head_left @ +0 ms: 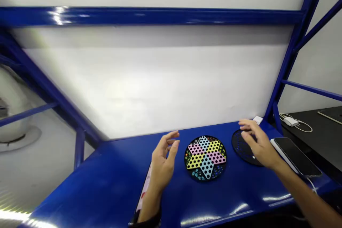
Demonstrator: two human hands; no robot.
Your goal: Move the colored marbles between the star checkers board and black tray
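Hands apart, open: left hand (164, 160) beside Chinese checkers board (205, 157), right hand (256, 146) over dark perforated disc (240, 148); careless sweep risks knocking phone (295, 156) off blue surface (107, 185).

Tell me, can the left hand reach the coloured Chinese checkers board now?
Probably yes: the left hand hovers just beside the Chinese checkers board, and nothing appears between them on the blue bench.

Chinese checkers board (205, 157) on the bench (112, 181), approx. mid. Round perforated board (240, 148) just to its R, phone (295, 156) further R.
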